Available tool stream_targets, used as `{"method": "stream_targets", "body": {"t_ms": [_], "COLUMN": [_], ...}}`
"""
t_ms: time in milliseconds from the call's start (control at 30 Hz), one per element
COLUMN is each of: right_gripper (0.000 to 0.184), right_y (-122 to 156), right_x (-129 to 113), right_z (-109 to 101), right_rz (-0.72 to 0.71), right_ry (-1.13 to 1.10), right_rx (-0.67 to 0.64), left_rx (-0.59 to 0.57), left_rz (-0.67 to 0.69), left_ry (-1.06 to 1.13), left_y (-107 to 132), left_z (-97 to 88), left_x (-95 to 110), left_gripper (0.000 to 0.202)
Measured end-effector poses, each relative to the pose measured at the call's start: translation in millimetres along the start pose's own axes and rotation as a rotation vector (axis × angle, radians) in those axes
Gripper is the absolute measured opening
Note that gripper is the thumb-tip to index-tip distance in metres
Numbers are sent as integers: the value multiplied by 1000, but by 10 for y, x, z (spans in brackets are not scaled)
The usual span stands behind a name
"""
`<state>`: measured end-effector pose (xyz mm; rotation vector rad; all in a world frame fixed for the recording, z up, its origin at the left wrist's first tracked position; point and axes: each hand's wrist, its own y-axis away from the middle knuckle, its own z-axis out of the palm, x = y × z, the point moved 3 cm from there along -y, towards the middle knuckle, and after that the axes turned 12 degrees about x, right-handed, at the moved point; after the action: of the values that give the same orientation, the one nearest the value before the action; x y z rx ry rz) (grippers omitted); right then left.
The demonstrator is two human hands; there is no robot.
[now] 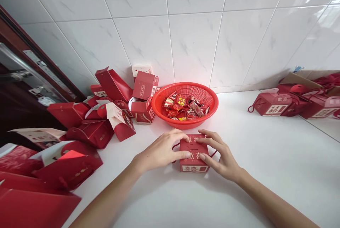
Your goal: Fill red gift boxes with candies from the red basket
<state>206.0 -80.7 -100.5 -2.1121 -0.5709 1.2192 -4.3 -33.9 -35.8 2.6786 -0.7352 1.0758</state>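
Note:
A small red candy box (194, 147) with pale Chinese characters stands on the white table in front of me, its top flaps folded together. My left hand (166, 148) grips it from the left, thumb and fingertips pressed on the top. From the right, my right hand (221, 155) grips the same box, its thumb on the near flap and its fingers at the far edge. Dark red cord loops stick out at both sides. Just behind the box sits a red plastic basket (186, 125) with wrapped candies (183, 101) in it.
Many open red boxes (90, 134) crowd the left side of the white table (148, 199). At the far right, closed boxes with cords (273, 104) stand beside a cardboard carton (300, 80). A tiled wall (195, 43) closes off the back; a dark door frame (39, 57) is at left.

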Motion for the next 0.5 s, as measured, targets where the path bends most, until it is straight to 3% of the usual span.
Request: {"method": "stream_targets", "body": {"t_ms": [367,500], "right_gripper": [33,34], "right_y": [-40,-89], "right_x": [36,116], "right_z": [-13,-71], "right_rz": [141,267], "right_ry": [-80,-89], "right_rx": [-80,-24], "left_rx": [-20,-20], "left_rz": [36,26], "left_ry": [-40,-24], "left_y": [-13,-11], "left_z": [45,45], "left_x": [8,3], "left_gripper": [35,33]}}
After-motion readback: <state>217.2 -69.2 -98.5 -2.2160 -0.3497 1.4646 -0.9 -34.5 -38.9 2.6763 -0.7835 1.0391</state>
